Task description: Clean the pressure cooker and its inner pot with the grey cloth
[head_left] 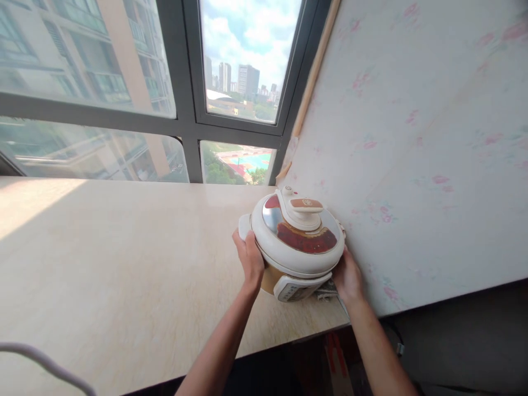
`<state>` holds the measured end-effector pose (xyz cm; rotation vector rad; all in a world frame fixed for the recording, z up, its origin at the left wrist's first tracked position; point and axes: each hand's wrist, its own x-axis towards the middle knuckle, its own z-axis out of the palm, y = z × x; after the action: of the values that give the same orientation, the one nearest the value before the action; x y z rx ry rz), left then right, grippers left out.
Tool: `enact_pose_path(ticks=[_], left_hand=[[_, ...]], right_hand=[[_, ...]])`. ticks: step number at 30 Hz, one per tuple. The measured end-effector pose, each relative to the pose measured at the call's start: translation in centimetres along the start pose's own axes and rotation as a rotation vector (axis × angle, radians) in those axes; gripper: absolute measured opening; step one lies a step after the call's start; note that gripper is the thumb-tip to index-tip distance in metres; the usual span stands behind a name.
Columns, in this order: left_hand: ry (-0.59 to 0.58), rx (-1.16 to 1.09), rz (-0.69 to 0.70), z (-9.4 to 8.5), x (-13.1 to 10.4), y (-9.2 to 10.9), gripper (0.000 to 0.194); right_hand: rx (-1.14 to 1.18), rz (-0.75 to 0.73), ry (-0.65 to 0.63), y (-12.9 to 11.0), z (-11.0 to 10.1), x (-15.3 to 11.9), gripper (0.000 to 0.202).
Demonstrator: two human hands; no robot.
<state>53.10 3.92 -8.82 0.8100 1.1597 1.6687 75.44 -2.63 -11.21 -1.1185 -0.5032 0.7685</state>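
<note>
A white electric pressure cooker (pixel 297 264) with a brown-and-silver lid sits at the right end of the marble-look windowsill, close to the wall. Its lid handle (pixel 306 205) is on top and its control panel (pixel 303 289) faces me. My left hand (pixel 250 258) grips the cooker's left side at the side handle. My right hand (pixel 348 275) is wrapped round its right side, low down, with the fingertips hidden. A grey cloth (pixel 327 290) shows partly beneath the cooker by my right hand.
The windowsill (pixel 124 264) stretches left under a grey-framed window (pixel 192 93). A flower-papered wall (pixel 412 165) stands right beside the cooker. A grey cable or hose (pixel 45 360) curves in at the lower left. The sill's front edge drops to a dark space with red items (pixel 337 355).
</note>
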Motion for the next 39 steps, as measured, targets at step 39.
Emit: enact_pose_path(ticks=[39], left_hand=[[-0.214, 0.529, 0.199, -21.4, -2.1, -5.5, 0.014]], right_hand=[[-0.466, 0.022, -0.938, 16.3, 12.0, -14.8, 0.027]])
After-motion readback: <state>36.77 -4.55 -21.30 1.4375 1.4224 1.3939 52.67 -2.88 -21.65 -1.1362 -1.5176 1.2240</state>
